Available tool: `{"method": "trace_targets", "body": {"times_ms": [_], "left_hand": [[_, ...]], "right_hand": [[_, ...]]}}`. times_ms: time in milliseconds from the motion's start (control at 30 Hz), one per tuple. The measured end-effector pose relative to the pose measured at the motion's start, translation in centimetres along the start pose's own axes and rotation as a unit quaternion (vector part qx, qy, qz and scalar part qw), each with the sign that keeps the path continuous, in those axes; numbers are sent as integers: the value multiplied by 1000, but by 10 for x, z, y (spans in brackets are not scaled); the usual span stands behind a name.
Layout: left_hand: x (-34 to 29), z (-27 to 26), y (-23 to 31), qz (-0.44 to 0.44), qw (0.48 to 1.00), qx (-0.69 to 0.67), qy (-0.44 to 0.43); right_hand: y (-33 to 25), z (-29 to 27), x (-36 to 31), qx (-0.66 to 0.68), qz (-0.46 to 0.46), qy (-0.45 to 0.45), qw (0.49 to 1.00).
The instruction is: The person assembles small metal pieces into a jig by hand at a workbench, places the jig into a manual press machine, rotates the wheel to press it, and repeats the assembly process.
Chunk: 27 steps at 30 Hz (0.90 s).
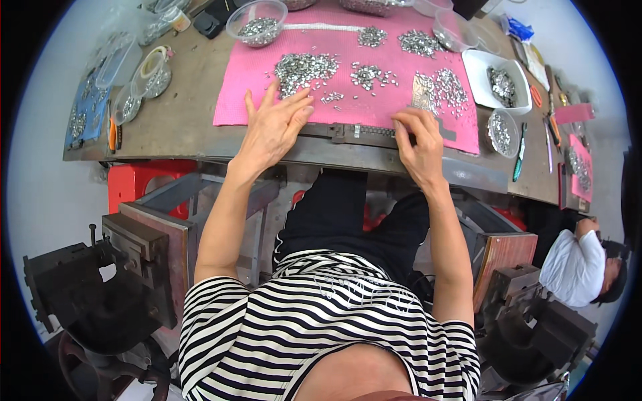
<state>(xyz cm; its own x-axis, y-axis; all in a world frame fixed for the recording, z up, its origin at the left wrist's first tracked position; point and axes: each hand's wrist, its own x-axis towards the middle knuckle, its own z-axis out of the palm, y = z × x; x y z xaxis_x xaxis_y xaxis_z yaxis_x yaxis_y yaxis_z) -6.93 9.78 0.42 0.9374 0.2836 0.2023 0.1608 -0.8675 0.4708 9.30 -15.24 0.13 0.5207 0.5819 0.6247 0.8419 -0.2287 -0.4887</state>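
My left hand (273, 128) lies on the pink mat (234, 80) with its fingers spread, the fingertips touching the near edge of a large pile of small silver metal pieces (304, 70). A few loose pieces (332, 97) lie just right of its fingers. My right hand (421, 140) is at the mat's front edge with thumb and fingers drawn together; whatever they pinch is hidden. Just left of it, a dark metal strip (378, 131) with small bright pieces set in a row runs along the table's front edge. Beyond that hand lies a flat perforated metal plate (422, 92) beside another pile (449, 92).
Clear tubs of metal parts (257, 27) stand at the back and left. A white square tray (521, 83) and a round tub (503, 132) stand at the right, near a teal-handled tool (519, 157). Another person (575, 260) sits at far right. Below are red stools (134, 184).
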Motion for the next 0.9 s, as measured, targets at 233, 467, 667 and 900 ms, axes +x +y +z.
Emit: {"method": "trace_targets", "body": {"times_ms": [233, 467, 667, 900], "left_hand": [[16, 2, -7, 11, 982, -10, 187], [26, 8, -8, 48, 981, 57, 177], [32, 9, -9, 57, 986, 58, 148], [27, 7, -17, 53, 986, 47, 150]], "right_hand": [[-3, 69, 52, 48, -17, -87, 995], [-19, 103, 70, -39, -11, -118, 992], [-17, 98, 70, -53, -25, -112, 992], [-15, 50, 56, 65, 70, -120, 988]]}}
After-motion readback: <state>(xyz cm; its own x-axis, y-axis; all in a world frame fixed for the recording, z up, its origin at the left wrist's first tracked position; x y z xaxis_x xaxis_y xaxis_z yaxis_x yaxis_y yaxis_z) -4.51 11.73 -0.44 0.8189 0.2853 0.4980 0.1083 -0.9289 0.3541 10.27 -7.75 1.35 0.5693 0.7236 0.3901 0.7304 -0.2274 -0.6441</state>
